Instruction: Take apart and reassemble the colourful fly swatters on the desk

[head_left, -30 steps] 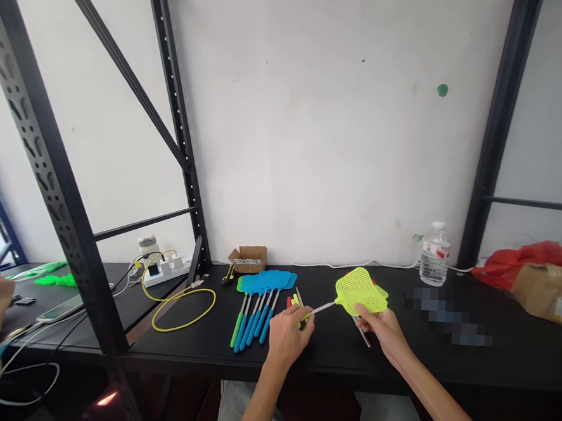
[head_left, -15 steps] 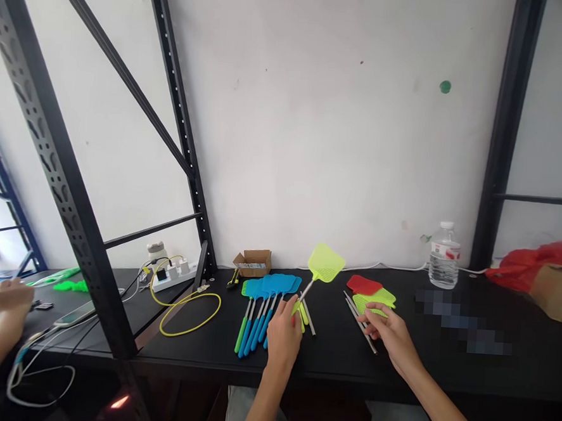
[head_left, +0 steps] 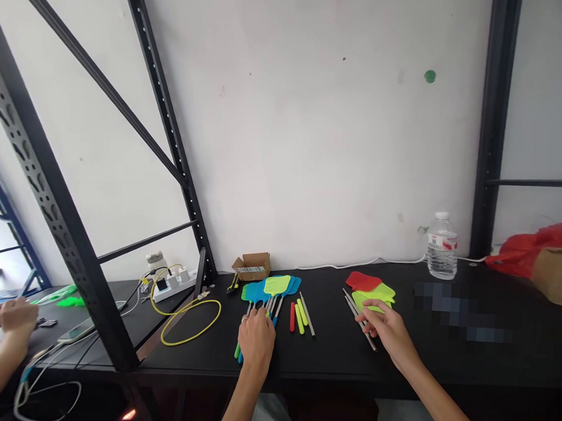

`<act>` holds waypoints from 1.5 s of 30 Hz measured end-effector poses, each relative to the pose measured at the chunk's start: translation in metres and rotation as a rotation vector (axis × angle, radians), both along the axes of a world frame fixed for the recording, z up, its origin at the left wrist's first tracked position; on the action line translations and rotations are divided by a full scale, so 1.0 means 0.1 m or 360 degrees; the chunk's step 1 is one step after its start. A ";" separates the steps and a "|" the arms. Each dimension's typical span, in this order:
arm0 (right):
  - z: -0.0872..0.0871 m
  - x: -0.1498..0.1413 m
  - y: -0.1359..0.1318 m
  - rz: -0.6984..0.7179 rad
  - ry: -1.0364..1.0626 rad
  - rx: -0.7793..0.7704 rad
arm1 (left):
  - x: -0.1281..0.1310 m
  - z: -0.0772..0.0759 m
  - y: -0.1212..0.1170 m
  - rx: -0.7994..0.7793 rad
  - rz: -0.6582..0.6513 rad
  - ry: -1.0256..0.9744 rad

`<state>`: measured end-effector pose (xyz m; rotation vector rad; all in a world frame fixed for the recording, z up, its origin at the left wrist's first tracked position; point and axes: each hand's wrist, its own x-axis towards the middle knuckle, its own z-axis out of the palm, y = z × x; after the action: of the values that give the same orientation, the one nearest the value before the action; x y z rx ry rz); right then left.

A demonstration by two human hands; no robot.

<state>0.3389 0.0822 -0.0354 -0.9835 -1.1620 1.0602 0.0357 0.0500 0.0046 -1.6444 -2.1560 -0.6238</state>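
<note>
My left hand (head_left: 257, 337) lies curled over the handle ends of a row of blue fly swatters (head_left: 256, 310). It grips the handle of a yellow-green fly swatter (head_left: 277, 285) that lies on top of the row. My right hand (head_left: 387, 329) rests on the black table (head_left: 443, 360) further right. Its fingers are bent and apart, and the tips touch thin metal rods (head_left: 358, 313) beside loose yellow-green swatter heads (head_left: 375, 297) and a red head (head_left: 363, 281). Between my hands lie loose red and yellow handles (head_left: 296, 316) and one rod.
A small cardboard box (head_left: 251, 264), a power strip (head_left: 172, 283) and a yellow cable loop (head_left: 191, 322) sit left of the swatters. At the back right are a water bottle (head_left: 442, 246) and a red bag (head_left: 536, 248). Black rack posts frame the table. Another person's hands (head_left: 15, 318) work far left.
My left hand swung the yellow-green swatter up and leftward, then laid it on the row of blue swatters. My right hand let go of its head and dropped to the rods.
</note>
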 end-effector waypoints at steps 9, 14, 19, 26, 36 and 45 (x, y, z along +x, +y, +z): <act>0.03 0.00 -0.02 0.0020 -0.0004 0.0002 | -0.01 -0.10 -0.01 0.0027 -0.0103 0.0124; 0.03 0.00 -0.03 0.0028 -0.0008 0.0005 | -0.02 -0.14 -0.03 0.0017 -0.0098 0.0149; 0.04 -0.01 -0.03 -0.0005 -0.0026 0.0022 | 0.03 -0.12 -0.04 0.0019 -0.0023 0.0213; 0.09 0.01 -0.09 -0.0404 -0.0352 0.0079 | 0.42 -0.01 0.02 0.0123 -0.0255 0.0151; 0.21 -0.06 -0.15 -0.0708 -0.1320 -0.0057 | 0.72 -0.13 0.11 -0.0056 -0.0356 0.0034; 0.25 -0.17 -0.14 -0.0606 -0.1866 -0.0231 | 0.68 -0.19 0.10 -0.0105 -0.0550 -0.0080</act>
<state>0.3216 0.0687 -0.0105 -1.9626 -1.7029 0.1784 0.1040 0.0603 -0.0144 -2.0805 -1.9579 -0.7019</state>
